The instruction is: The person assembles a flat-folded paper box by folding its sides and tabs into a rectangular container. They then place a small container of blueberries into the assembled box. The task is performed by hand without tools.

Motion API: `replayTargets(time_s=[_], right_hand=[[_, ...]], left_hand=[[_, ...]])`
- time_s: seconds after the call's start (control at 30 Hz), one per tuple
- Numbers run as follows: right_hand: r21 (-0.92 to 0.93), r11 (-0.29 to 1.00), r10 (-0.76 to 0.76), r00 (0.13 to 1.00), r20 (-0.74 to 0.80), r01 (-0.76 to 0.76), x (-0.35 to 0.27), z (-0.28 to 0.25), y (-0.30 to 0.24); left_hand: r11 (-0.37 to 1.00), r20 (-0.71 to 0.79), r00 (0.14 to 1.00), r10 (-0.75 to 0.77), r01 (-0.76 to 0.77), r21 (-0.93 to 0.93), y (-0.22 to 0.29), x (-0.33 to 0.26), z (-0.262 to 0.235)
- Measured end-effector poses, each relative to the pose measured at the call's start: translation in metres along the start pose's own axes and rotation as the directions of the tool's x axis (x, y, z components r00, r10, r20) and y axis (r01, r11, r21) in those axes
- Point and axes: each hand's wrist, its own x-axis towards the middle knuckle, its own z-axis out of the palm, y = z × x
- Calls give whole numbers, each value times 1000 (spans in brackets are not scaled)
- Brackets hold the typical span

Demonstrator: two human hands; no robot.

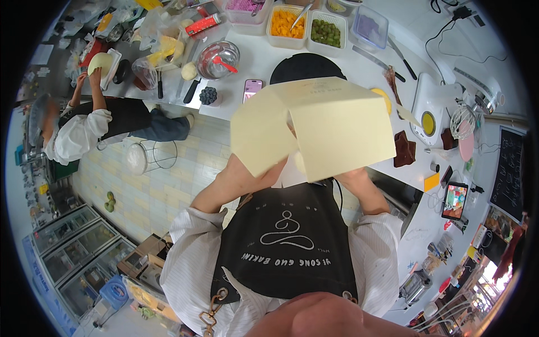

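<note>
I hold a pale yellow cardboard box up in front of my chest, above the edge of the white counter. One of its flaps hangs open to the left. My left hand is under that flap and the box's lower left corner, mostly hidden behind the card. At the lower right edge my right hand grips the box, its fingers hidden too. Both forearms rise from my black apron.
On the counter stand tubs of orange cubes and green grapes, a black round plate, a phone, a metal bowl with a red spatula and a scale. Another person works at the left, near a stool.
</note>
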Motion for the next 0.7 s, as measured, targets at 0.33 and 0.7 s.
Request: replayTargets(time_s=[0.33,0.7], right_hand=[[26,997,81,994,-70,-79,11,-3,-10],[-20,999,46,999,7,-46,-1,-1,-5]], left_hand=[[999,-9,999,46,-46,8,4,17,-11],[990,-57,989,138,-135,42,1,20,-8]])
